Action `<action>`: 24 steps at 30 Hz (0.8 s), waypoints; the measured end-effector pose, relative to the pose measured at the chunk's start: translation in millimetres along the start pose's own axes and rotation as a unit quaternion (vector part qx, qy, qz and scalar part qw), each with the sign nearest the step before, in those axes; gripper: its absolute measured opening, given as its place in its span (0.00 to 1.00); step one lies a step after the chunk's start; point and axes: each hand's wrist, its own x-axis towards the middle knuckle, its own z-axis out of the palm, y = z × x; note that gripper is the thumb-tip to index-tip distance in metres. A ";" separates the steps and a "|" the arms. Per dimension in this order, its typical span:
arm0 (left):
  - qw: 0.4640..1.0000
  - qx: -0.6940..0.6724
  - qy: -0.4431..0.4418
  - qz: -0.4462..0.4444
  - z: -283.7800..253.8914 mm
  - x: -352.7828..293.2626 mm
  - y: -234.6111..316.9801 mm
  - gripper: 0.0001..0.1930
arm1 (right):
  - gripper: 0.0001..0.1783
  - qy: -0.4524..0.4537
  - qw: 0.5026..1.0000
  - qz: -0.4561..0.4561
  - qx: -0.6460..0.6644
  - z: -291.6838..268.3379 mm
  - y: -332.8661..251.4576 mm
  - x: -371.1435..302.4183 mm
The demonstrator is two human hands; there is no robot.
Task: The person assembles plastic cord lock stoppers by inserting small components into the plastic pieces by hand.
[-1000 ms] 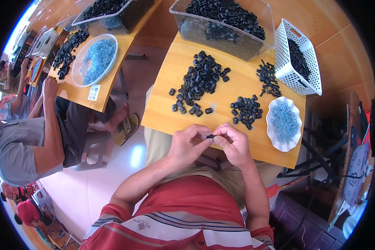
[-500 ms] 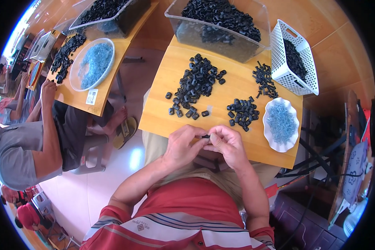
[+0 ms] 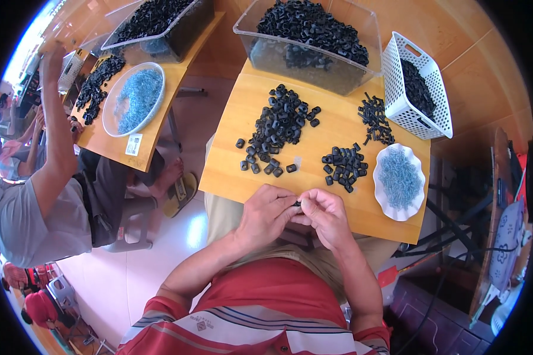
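My left hand (image 3: 265,214) and my right hand (image 3: 328,219) meet just off the near edge of the wooden table (image 3: 231,177). A small black plastic part (image 3: 296,203) is pinched between their fingertips, mostly hidden by the fingers. Beyond the left hand lies a large pile of black plastic pieces (image 3: 278,121) with holes in them. Past the right hand is a smaller cluster of similar pieces (image 3: 344,165). Further right are thin black pin-like parts (image 3: 375,118) and a white wavy-rimmed dish (image 3: 382,207) of tiny clear-bluish pieces (image 3: 400,177).
A clear plastic bin (image 3: 302,74) full of black parts stands at the table's far end, beside a white perforated basket (image 3: 404,115). At left, a person in a grey shirt (image 3: 53,213) sits at another table (image 3: 142,151) with a round tub (image 3: 105,112) and a bin (image 3: 177,47).
My hands have shifted slightly nearer and closed further over the small black part, so less of it shows. The neighbouring person has raised an arm.
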 end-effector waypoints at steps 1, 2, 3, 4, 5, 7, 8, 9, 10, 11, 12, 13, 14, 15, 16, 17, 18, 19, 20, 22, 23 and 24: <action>1.000 -0.002 0.003 0.000 0.1 -0.5 1.0 0.11 | 0.08 -0.006 1.000 0.004 0.010 -0.4 -0.4 -0.5; 1.000 -0.001 0.003 0.001 0.5 -0.7 1.4 0.11 | 0.07 -0.011 1.000 0.008 0.021 -0.3 -0.8 -0.8; 1.000 -0.004 0.012 0.010 1.1 -0.8 1.6 0.12 | 0.07 -0.011 1.000 0.007 0.021 0.5 -1.9 -1.5; 1.000 -0.007 0.020 0.020 1.5 -0.7 1.9 0.12 | 0.08 -0.006 1.000 0.010 0.025 1.7 -3.6 -2.6; 1.000 -0.006 0.021 0.021 1.8 -0.5 2.5 0.12 | 0.08 -0.001 0.999 0.013 0.029 2.4 -4.6 -3.6; 0.999 -0.010 0.028 0.030 2.2 0.0 3.6 0.13 | 0.08 -0.002 0.999 0.012 0.034 3.0 -4.7 -4.6; 0.999 -0.010 0.027 0.031 1.8 -0.4 3.6 0.13 | 0.07 -0.003 0.999 0.012 0.039 3.8 -4.7 -5.0; 0.999 -0.011 0.026 0.029 1.3 -1.5 3.4 0.12 | 0.07 -0.003 0.999 0.011 0.039 5.1 -4.6 -5.6; 0.999 -0.013 0.024 0.027 1.0 -2.1 3.4 0.11 | 0.07 0.001 0.999 0.003 0.046 7.0 -4.4 -6.2; 0.999 -0.014 0.024 0.028 1.1 -2.6 4.0 0.11 | 0.07 0.006 0.999 -0.005 0.053 8.3 -4.2 -6.7; 0.999 -0.014 0.026 0.028 1.1 -2.9 4.6 0.11 | 0.07 0.006 0.999 -0.005 0.053 9.1 -4.2 -6.6; 0.999 -0.015 0.027 0.027 1.2 -3.3 5.0 0.11 | 0.07 0.004 0.998 -0.006 0.060 9.7 -4.3 -6.4; 0.999 -0.015 0.027 0.028 1.4 -4.0 4.8 0.11 | 0.06 0.001 0.998 -0.007 0.068 10.0 -4.5 -6.4; 0.999 -0.012 0.030 0.032 1.7 -5.0 4.0 0.12 | 0.06 0.002 0.998 -0.007 0.068 8.8 -3.2 -6.5; 0.999 -0.009 0.033 0.036 1.8 -5.8 3.6 0.12 | 0.06 -0.004 0.998 -0.006 0.066 6.7 -0.6 -6.4; 0.999 -0.009 0.033 0.037 1.1 -5.8 4.2 0.12 | 0.06 -0.009 0.998 -0.004 0.064 5.2 0.7 -6.5; 0.999 -0.009 0.032 0.039 0.1 -5.5 5.3 0.12 | 0.06 -0.009 0.998 -0.005 0.064 4.6 0.5 -6.9; 0.999 -0.009 0.031 0.041 -0.4 -5.4 5.9 0.12 | 0.06 -0.013 0.998 -0.002 0.055 4.0 0.3 -7.4; 0.999 -0.009 0.031 0.041 -0.4 -5.5 6.2 0.12 | 0.06 -0.017 0.999 0.000 0.045 3.6 -0.2 -7.6; 0.998 -0.016 0.032 0.044 -0.3 -5.5 6.5 0.13 | 0.07 -0.018 0.999 0.003 0.039 3.5 -1.9 -7.7; 0.998 -0.017 0.032 0.044 0.1 -6.1 5.7 0.13 | 0.07 -0.020 0.999 0.006 0.033 3.4 -2.4 -8.2; 0.998 -0.021 0.032 0.047 0.8 -6.8 4.4 0.13 | 0.07 -0.019 0.999 0.006 0.033 3.3 -3.1 -8.2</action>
